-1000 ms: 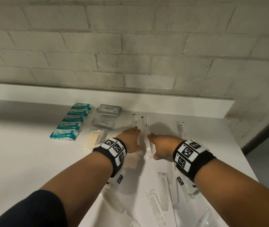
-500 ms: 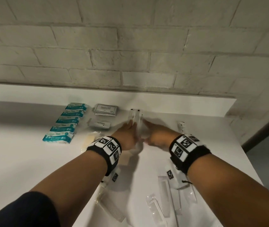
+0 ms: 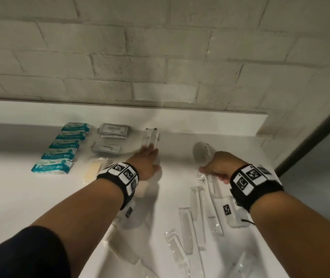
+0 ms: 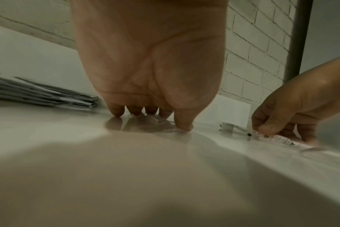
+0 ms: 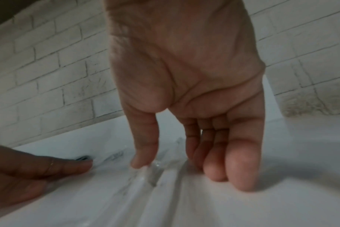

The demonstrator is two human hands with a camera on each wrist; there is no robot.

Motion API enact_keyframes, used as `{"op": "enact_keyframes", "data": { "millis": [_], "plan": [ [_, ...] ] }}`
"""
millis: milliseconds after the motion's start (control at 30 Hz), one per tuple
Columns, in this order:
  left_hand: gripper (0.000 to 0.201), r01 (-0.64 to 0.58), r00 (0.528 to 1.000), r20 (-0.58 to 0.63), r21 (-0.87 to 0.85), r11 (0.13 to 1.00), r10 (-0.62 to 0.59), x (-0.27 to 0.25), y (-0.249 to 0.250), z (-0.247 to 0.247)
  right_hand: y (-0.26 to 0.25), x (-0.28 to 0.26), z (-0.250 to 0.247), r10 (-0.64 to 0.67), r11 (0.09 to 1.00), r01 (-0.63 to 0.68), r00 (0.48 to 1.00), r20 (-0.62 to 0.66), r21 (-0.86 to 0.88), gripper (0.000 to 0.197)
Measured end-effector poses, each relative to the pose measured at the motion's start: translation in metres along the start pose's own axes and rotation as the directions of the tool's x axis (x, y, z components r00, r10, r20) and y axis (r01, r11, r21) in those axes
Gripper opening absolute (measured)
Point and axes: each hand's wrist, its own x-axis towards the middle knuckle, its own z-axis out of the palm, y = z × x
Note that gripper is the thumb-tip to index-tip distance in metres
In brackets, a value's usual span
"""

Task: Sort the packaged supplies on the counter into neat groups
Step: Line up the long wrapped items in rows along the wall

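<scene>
Here, a person leans over a white counter point(image 3: 19, 197) by a pale brick wall point(image 3: 160, 57). The left hand point(image 3: 147, 162) lies flat, with its fingers straight, and its fingertips point(image 4: 116, 112) press down on a small bunch of long thin clear plastic packets point(image 3: 151, 138) near the back of the counter. The right hand point(image 3: 219, 167) is off to the right, well apart from the left one. Its thumb and fingers curl down and pinch the end of another long clear plastic packet with something white inside point(image 3: 210, 180). This packet lies flat on the counter. To the left of the left hand, five teal and white soft packs point(image 3: 59, 150) sit in a neat row, one behind the other. Just beside them is a little pile of flat grey sachets point(image 3: 114, 131), with one more grey sachet point(image 3: 107, 148) in front of the pile. A pale yellow bar in clear wrap point(image 3: 93, 170) lies near the left wrist. Closer to the person, more clear packets with white combs inside point(image 3: 188, 223) lie loose on the counter, pointing different ways.
</scene>
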Motion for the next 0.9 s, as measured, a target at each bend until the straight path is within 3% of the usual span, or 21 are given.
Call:
{"op": "enact_keyframes", "data": {
  "millis": [200, 333, 433, 533, 600, 667, 800, 900],
  "plan": [
    [0.069, -0.009, 1.000, 0.012, 0.009, 1.000, 0.008, 0.001, -0.003, -0.001, -0.011, 0.006, 0.000, -0.018, 0.998, 0.014, 0.998, -0.059, -0.064, 0.014],
    [0.068, -0.017, 1.000, -0.012, 0.009, 1.000, 0.017, 0.003, -0.003, 0.000, -0.019, 0.008, -0.012, -0.017, 0.988, -0.002, 0.992, -0.127, -0.151, 0.032],
    [0.067, -0.023, 0.999, -0.027, 0.006, 1.000, 0.023, 0.003, -0.002, 0.001, -0.026, 0.012, -0.024, -0.113, 0.993, 0.115, 0.971, -0.213, -0.003, 0.019],
    [0.065, -0.028, 0.999, -0.037, 0.003, 1.000, 0.028, 0.002, -0.001, 0.000, -0.046, 0.016, -0.017, -0.164, 0.949, 0.205, 0.970, -0.179, 0.239, 0.031],
    [0.064, -0.035, 0.998, -0.045, 0.004, 0.999, 0.035, 0.001, 0.000, 0.000, -0.056, 0.017, -0.004, -0.166, 0.934, 0.204, 0.975, -0.147, 0.294, 0.035],
    [0.063, -0.040, 0.998, -0.047, 0.003, 0.999, 0.040, 0.001, -0.001, 0.000, -0.061, 0.014, 0.009, -0.250, 0.952, 0.268, 0.960, -0.126, 0.148, 0.043],
    [0.061, -0.055, 0.997, -0.055, -0.001, 0.998, 0.055, 0.002, -0.002, 0.002, -0.069, 0.001, 0.034, -0.438, 0.891, 0.433, 0.899, -0.012, -0.137, 0.047],
    [0.061, -0.047, 0.998, -0.033, -0.012, 0.999, 0.046, 0.002, -0.003, 0.002, -0.085, -0.006, 0.041, -0.418, 0.867, 0.408, 0.908, 0.030, -0.287, 0.041]
  ]
}}
